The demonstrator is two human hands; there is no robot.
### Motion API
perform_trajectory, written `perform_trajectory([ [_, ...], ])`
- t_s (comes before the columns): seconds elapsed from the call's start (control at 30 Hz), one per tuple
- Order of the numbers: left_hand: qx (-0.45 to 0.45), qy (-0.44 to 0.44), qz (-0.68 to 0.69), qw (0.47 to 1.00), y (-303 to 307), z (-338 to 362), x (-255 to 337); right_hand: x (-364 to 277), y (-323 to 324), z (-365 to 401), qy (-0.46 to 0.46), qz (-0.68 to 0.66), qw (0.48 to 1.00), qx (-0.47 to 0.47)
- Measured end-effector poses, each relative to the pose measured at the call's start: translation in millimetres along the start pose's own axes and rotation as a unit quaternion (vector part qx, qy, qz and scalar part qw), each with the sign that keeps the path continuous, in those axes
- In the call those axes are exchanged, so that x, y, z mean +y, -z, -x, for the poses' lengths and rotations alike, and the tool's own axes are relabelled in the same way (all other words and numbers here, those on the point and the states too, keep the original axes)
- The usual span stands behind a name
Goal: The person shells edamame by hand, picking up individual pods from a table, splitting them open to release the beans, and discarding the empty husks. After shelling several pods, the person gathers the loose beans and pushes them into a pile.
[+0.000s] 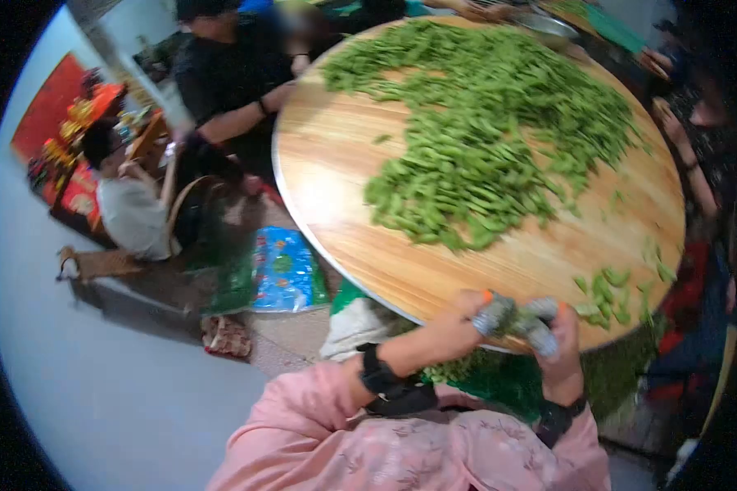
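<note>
My left hand (469, 311) and my right hand (560, 348) meet just over the near edge of the round wooden table. Silvery wrapping covers some fingertips on both, and the fingers are closed in a pinch. Between them is a small green pod (520, 321), blurred, which both hands seem to grip. A big heap of green pods (458, 176) spreads across the middle and far side of the round table (344, 196). To the right of my right hand lies a small loose group of pods (610, 295) near the rim.
A metal bowl (546, 31) stands at the far rim. Other people sit around the table, one in black (233, 74) at the far left. A person in a white shirt (131, 213) sits farther left. A blue plastic bag (285, 270) lies on the floor beside a white sack (356, 327).
</note>
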State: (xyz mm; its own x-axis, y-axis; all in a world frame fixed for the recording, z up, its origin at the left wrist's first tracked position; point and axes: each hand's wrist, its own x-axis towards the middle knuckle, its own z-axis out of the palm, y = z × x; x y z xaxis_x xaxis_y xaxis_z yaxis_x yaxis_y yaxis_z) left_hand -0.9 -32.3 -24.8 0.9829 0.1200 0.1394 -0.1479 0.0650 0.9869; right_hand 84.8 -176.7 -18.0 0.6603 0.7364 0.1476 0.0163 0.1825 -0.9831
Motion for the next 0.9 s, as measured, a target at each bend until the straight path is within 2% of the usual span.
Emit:
perform_trajectory([
  [0.03,0.008,0.028,0.004,1.0,0,0,0,-1,4,0,-0.006,0.011,1.0,0.023],
  [0.1,-0.017,0.054,-0.018,0.998,2,2,7,-2,7,-4,-0.058,0.042,0.995,-0.075],
  [0.23,-0.027,0.127,-0.08,0.988,4,5,4,-3,2,1,-0.084,0.025,0.995,-0.055],
  [0.33,-0.02,0.123,-0.152,0.98,2,6,2,-4,0,1,-0.096,0.028,0.994,-0.048],
  [0.43,-0.015,0.12,-0.128,0.984,0,10,-8,-3,1,1,-0.104,0.071,0.991,-0.045],
  [0.53,-0.052,0.108,-0.132,0.984,0,9,-11,-1,10,4,-0.086,0.119,0.989,-0.009],
  [0.57,-0.053,0.108,-0.132,0.984,1,8,-9,-4,18,5,-0.08,0.149,0.985,0.027],
  [0.63,-0.015,0.023,-0.239,0.971,10,6,0,-3,44,8,-0.052,0.189,0.975,0.108],
  [0.67,-0.017,0.023,-0.238,0.971,18,5,1,-1,65,9,-0.03,0.2,0.967,0.154],
  [0.73,0.103,0.023,-0.412,0.905,40,4,3,-9,99,10,-0.041,0.266,0.935,0.233],
  [0.77,0.094,0.092,-0.453,0.882,55,-1,9,-9,115,11,-0.044,0.268,0.933,0.237],
  [0.8,0.192,0.032,-0.366,0.91,73,-9,-17,-8,130,14,-0.047,0.293,0.92,0.257],
  [0.83,0.164,0.088,-0.529,0.828,83,-13,-5,-9,142,21,-0.053,0.321,0.902,0.283],
  [0.87,0.139,0.048,-0.636,0.758,84,-21,0,-8,148,25,-0.053,0.297,0.909,0.287],
  [0.9,0.123,0.074,-0.664,0.734,84,-25,3,-8,148,25,-0.049,0.271,0.916,0.292],
])
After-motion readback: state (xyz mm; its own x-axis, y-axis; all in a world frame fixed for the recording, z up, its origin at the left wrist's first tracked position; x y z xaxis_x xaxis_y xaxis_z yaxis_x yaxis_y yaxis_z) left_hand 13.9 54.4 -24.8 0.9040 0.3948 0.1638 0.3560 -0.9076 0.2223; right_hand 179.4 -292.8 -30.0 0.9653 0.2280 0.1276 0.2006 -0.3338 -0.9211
